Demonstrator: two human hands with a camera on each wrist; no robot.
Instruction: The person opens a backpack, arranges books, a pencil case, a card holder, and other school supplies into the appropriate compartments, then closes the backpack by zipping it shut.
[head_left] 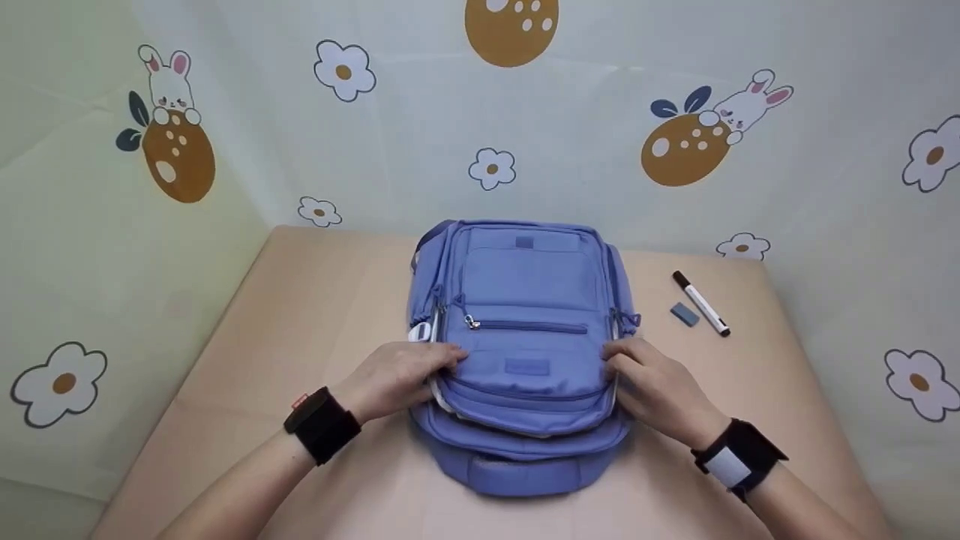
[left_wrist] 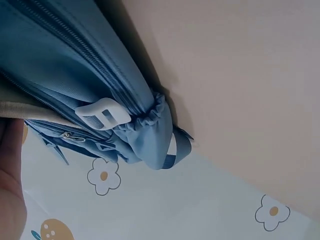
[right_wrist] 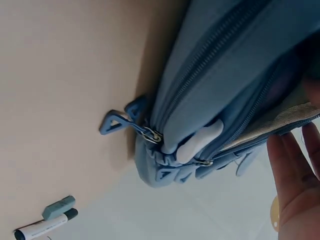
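Two edges of the unzipped front panel [head_left: 525,345] sit pinched between curled fingers, my left hand [head_left: 405,375] and right hand [head_left: 661,386] flanking the blue backpack [head_left: 532,281]; I judge the step as opening its compartment [right_wrist: 285,90], the next move calling for an even lift

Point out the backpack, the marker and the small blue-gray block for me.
Backpack [head_left: 525,345]: head view, front panel just below the horizontal zipper.
Marker [head_left: 702,304]: head view, middle of its white barrel.
Small blue-gray block [head_left: 684,314]: head view, middle of its upper face.
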